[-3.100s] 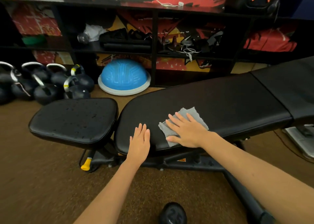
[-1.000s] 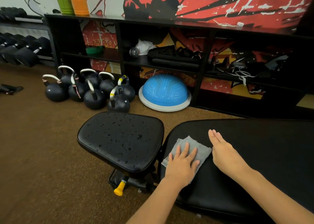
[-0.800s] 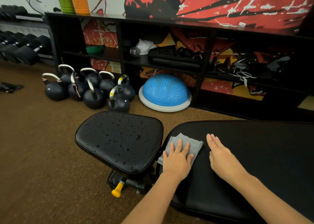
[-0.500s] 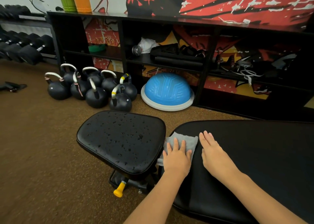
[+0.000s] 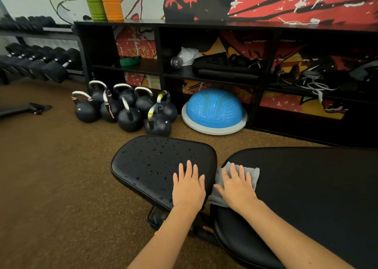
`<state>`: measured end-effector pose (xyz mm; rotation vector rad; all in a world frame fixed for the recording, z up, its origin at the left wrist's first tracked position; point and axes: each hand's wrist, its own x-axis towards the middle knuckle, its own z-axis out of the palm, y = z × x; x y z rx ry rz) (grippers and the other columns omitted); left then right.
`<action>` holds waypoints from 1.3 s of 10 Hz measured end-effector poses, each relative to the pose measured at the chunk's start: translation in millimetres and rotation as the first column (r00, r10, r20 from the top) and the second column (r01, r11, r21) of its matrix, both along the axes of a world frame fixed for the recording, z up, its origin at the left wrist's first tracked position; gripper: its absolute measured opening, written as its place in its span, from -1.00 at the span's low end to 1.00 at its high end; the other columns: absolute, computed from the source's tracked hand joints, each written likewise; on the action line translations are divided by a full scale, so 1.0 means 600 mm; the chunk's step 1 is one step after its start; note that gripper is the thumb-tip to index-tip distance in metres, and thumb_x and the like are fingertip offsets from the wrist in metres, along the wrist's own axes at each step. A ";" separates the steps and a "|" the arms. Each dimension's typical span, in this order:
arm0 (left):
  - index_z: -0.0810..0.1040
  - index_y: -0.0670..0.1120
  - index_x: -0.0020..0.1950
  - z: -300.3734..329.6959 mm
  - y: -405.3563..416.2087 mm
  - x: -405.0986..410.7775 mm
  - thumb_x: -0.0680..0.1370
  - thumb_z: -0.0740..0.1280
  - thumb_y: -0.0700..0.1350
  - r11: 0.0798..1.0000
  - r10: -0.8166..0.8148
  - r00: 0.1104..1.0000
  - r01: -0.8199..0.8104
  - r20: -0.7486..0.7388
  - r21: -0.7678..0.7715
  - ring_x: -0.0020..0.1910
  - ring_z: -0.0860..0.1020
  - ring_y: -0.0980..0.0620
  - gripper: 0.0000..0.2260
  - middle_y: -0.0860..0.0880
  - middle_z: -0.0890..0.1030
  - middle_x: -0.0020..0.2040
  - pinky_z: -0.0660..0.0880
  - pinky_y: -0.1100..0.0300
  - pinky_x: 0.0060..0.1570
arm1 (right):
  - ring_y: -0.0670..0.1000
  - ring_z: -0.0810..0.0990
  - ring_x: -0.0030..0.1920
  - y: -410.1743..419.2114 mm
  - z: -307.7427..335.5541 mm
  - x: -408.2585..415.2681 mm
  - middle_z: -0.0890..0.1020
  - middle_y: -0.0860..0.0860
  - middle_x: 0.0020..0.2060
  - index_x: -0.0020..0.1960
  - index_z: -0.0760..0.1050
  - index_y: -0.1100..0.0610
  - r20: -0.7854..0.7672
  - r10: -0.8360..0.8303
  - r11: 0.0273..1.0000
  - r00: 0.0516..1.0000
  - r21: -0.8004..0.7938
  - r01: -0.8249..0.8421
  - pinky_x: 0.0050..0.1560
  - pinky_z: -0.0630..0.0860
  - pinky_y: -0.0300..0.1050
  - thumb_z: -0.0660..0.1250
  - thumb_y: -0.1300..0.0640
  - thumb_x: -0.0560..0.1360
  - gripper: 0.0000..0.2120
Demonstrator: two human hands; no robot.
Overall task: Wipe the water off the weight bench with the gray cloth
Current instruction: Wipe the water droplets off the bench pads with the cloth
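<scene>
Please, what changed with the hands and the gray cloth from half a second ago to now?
The left hand let go of the gray cloth and moved left onto the seat pad. The right hand moved left onto the cloth. The cloth stayed at the back pad's end; the seat pad is still wet.

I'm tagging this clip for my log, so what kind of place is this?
Most likely a gym or home workout room: a cluster of kettlebells on the floor, a rack of dumbbells at left, and a padded weight bench being wiped with a gray cloth.
</scene>
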<state>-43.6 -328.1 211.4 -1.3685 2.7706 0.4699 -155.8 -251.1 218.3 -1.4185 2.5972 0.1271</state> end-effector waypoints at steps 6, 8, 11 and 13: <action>-0.06 0.08 0.54 -0.022 -0.067 0.084 0.65 -0.11 0.07 0.998 0.045 0.996 -0.047 -0.074 -0.033 0.53 -0.20 -0.01 -0.55 0.06 -0.13 0.56 -0.18 -0.05 0.48 | 0.13 0.20 0.47 -0.076 0.016 -0.027 0.20 0.13 0.49 0.51 0.09 0.21 0.320 0.023 0.872 0.947 -0.470 0.137 0.39 0.13 -0.11 0.04 0.25 0.64 -0.56; -0.05 0.14 0.53 -0.025 -0.083 0.107 0.65 -0.08 0.08 0.992 0.093 0.992 -0.099 -0.086 -0.075 0.53 -0.19 -0.02 -0.56 0.06 -0.13 0.56 -0.18 -0.06 0.47 | 0.13 -0.14 0.53 -0.125 0.004 0.013 -0.05 0.10 0.54 0.55 -0.02 0.09 0.404 0.135 0.950 0.905 -0.312 -0.002 0.49 -0.09 0.07 -0.04 -0.04 0.65 -0.49; -0.08 -0.02 0.55 -0.031 -0.087 0.111 0.65 -0.06 0.05 0.993 0.104 0.982 -0.112 -0.156 -0.047 0.53 -0.19 0.04 -0.51 0.05 -0.14 0.56 -0.21 0.01 0.47 | 0.14 -0.29 0.51 -0.143 -0.024 0.006 -0.24 0.11 0.52 0.55 -0.20 0.13 0.191 0.119 0.986 0.974 -0.134 -0.094 0.47 -0.19 0.07 -0.17 0.01 0.66 -0.49; -0.09 -0.02 0.55 -0.031 -0.089 0.110 0.65 -0.06 0.04 0.994 0.100 0.985 -0.106 -0.138 -0.040 0.53 -0.20 0.04 -0.52 0.05 -0.15 0.56 -0.22 0.00 0.47 | 0.10 -0.30 0.51 -0.162 -0.022 0.018 -0.27 0.02 0.52 0.54 -0.26 0.09 0.139 0.198 0.980 0.970 -0.066 -0.190 0.46 -0.24 0.06 -0.19 0.00 0.66 -0.48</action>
